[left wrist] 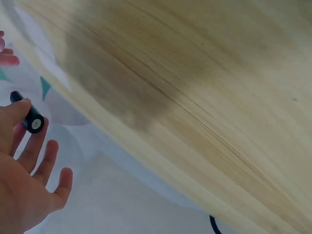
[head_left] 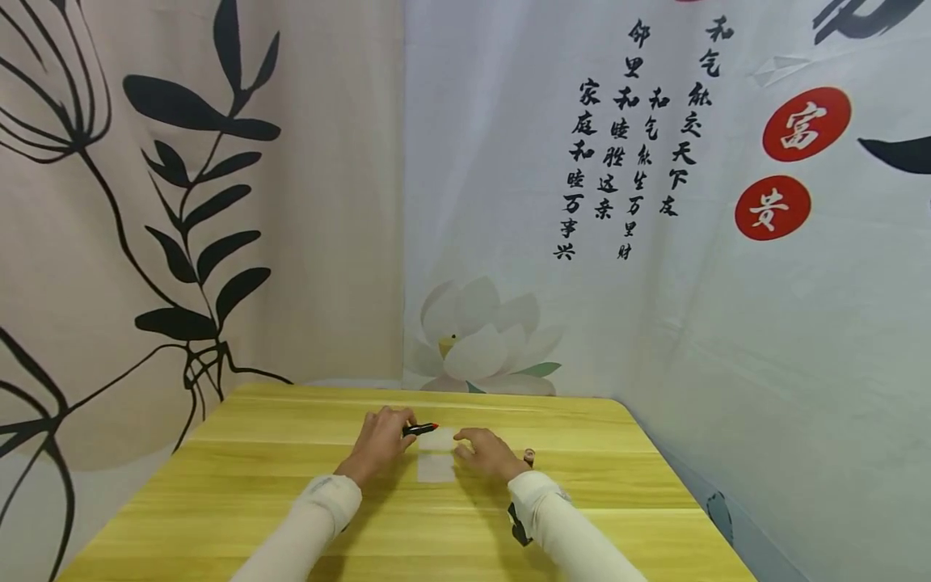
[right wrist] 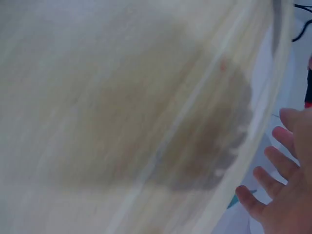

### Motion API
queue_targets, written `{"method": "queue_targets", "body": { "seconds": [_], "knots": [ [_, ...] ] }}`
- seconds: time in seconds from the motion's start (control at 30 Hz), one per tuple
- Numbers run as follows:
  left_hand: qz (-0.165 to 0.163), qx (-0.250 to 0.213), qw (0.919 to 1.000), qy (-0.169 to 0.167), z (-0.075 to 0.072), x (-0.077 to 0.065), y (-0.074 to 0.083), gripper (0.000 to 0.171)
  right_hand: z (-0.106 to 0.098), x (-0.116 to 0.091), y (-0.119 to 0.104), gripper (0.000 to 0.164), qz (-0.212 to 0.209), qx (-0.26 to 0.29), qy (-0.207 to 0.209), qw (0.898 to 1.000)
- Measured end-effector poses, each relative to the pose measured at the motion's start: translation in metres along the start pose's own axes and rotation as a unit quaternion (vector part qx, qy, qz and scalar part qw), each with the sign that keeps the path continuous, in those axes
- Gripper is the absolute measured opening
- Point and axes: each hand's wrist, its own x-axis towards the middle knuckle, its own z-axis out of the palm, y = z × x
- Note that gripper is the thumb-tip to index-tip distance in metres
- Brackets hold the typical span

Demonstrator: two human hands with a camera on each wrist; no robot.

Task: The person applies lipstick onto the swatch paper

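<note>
My left hand (head_left: 381, 440) pinches a black marker (head_left: 418, 429) with a red tip between thumb and fingers, a little above the table. The tip points right, toward my other hand. In the left wrist view the marker's round end (left wrist: 35, 124) faces the camera, and the other fingers are spread. My right hand (head_left: 489, 453) holds nothing, its fingers apart and slightly bent in the right wrist view. Between the hands lie two pale, thin squares, a far one (head_left: 436, 440) and a near one (head_left: 436, 469). The right fingertips are close to them; touching or not, I cannot tell.
The yellow wood-grain table (head_left: 407, 533) ends at a printed cloth backdrop (head_left: 334, 202) behind it. A dark device (head_left: 520, 525) shows beneath the right wrist, and a small brownish thing (head_left: 528, 457) beside it is too small to name.
</note>
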Motion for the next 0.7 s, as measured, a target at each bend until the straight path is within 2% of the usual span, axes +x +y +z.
{"method": "queue_targets", "body": {
  "seconds": [0.23, 0.33, 0.43, 0.7],
  "knots": [
    [-0.006, 0.028, 0.9993, -0.024, 0.018, 0.012, -0.006, 0.014, 0.016, 0.013, -0.006, 0.04, 0.03, -0.067, -0.04, 0.997],
    [0.002, 0.031, 0.9993, -0.018, 0.024, 0.017, -0.005, 0.011, 0.02, 0.015, -0.006, 0.032, 0.038, -0.085, -0.062, 0.994],
    [0.015, 0.039, 0.9991, -0.009, 0.03, 0.023, -0.004, 0.007, 0.022, 0.016, -0.004, 0.018, 0.031, -0.095, -0.073, 0.992],
    [0.035, 0.069, 0.9969, 0.009, 0.038, 0.032, 0.003, 0.005, 0.02, 0.019, 0.002, 0.023, 0.006, -0.094, -0.091, 0.991]
  ]
}}
